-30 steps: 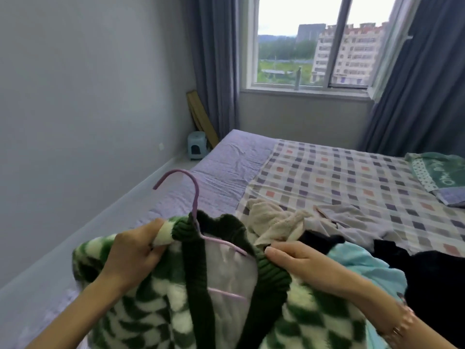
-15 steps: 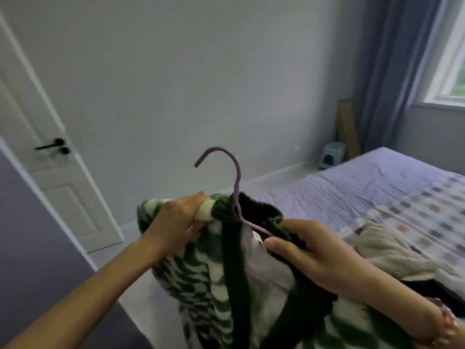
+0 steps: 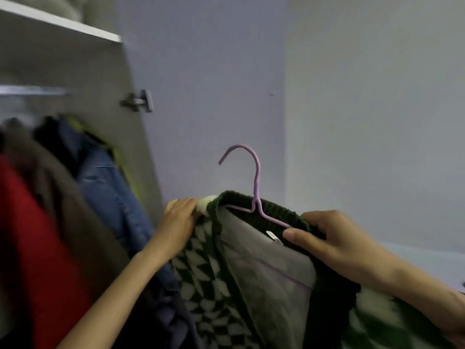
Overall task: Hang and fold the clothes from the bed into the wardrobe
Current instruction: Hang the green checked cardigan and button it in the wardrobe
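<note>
A green-and-white checkered jacket (image 3: pixel 201 278) with a dark green knit collar and grey lining hangs on a purple wire hanger (image 3: pixel 255 177). My left hand (image 3: pixel 177 222) grips the jacket's left shoulder. On the other side my right hand (image 3: pixel 332 238) pinches the collar and the hanger's right arm. The hook stands upright between my hands, in front of the open wardrobe (image 3: pixel 75 59). The wardrobe's metal rail (image 3: pixel 32 89) runs at the upper left.
Several garments hang inside the wardrobe: a red one (image 3: pixel 22 235), a brown one (image 3: pixel 63 197) and a denim jacket (image 3: pixel 110 195). The open wardrobe door (image 3: pixel 208 96) with its hinge (image 3: pixel 138 100) stands behind the hanger. A white shelf (image 3: pixel 57 20) is above the rail.
The view has swung left from the bed and the room door to the wardrobe. Both hands keep their hold on the jacket and have carried it up toward the hanging clothes.
</note>
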`<state>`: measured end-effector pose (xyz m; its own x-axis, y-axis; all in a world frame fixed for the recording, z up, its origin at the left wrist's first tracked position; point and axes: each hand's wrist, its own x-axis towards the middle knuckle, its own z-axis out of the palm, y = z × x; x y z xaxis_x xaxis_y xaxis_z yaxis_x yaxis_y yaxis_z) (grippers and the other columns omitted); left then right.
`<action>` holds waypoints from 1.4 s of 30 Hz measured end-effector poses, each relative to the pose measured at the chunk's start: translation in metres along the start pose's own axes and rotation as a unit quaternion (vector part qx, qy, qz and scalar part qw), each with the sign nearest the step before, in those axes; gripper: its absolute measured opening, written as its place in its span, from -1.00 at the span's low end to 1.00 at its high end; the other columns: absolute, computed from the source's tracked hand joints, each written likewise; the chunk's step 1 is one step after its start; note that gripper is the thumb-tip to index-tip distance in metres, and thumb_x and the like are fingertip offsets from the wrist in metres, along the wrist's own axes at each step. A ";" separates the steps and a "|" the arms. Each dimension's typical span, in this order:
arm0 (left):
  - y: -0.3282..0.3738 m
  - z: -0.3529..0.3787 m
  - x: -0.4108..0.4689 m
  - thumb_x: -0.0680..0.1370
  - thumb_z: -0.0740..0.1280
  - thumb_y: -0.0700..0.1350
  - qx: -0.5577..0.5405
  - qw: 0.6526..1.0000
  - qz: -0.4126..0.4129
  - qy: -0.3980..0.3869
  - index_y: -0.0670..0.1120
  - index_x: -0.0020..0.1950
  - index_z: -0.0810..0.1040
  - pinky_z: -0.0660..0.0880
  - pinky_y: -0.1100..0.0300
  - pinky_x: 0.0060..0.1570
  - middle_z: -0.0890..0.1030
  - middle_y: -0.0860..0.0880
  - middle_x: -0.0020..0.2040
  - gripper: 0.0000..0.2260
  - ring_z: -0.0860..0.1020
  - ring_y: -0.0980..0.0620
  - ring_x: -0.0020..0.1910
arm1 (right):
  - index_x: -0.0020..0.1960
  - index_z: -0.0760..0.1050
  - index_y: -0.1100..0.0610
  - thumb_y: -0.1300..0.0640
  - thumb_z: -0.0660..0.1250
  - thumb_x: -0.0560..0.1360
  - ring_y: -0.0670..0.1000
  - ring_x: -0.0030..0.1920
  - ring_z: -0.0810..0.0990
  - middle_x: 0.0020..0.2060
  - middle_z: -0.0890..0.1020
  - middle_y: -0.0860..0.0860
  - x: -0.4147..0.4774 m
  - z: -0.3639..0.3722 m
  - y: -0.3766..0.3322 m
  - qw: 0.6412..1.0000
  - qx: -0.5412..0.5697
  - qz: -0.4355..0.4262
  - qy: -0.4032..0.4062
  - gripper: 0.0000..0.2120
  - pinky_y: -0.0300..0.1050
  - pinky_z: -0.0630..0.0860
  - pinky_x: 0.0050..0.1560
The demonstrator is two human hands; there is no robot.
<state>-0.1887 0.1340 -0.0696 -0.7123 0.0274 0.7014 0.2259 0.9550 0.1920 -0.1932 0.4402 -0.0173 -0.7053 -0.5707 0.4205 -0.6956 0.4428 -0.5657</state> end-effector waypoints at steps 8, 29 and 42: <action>-0.075 -0.092 -0.055 0.62 0.09 -0.23 -0.015 0.923 -0.315 0.220 -0.14 0.48 0.20 -0.11 0.40 0.37 0.20 -0.03 0.48 -0.60 0.09 0.08 0.48 | -0.37 0.37 0.27 -0.02 0.34 0.47 -0.12 -0.51 0.21 -0.55 0.29 -0.07 0.113 0.118 -0.103 0.983 0.128 -0.100 -0.088 -0.59 -0.26 0.15 -0.48; -0.173 -0.230 -0.060 0.61 0.10 -0.16 0.143 0.827 -0.286 0.463 -0.08 0.50 0.20 0.15 0.16 0.45 0.26 -0.03 0.48 -0.57 0.21 0.05 0.46 | -0.25 0.35 0.55 -0.19 0.39 0.35 -0.02 -0.57 0.19 -0.55 0.28 0.11 0.263 0.199 -0.272 0.867 0.363 -0.273 -0.205 -0.28 -0.30 0.09 -0.56; -0.201 -0.195 -0.126 0.56 0.24 -0.32 0.234 0.732 -0.517 0.377 -0.31 -0.04 0.55 0.45 0.15 -0.21 0.59 -0.19 -0.22 -0.89 0.57 -0.13 -0.22 | -0.54 0.27 0.10 0.15 0.34 0.50 -0.16 -0.68 0.19 -0.72 0.26 -0.13 0.304 0.257 -0.301 0.850 0.365 -0.294 -0.241 -0.52 -0.35 0.14 -0.59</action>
<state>-0.0146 -0.1189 -0.0626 0.2679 -0.7835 0.5607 -0.5534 0.3512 0.7552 -0.1635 -0.0444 0.0983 -0.0041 -0.8403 0.5421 -0.5147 -0.4630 -0.7216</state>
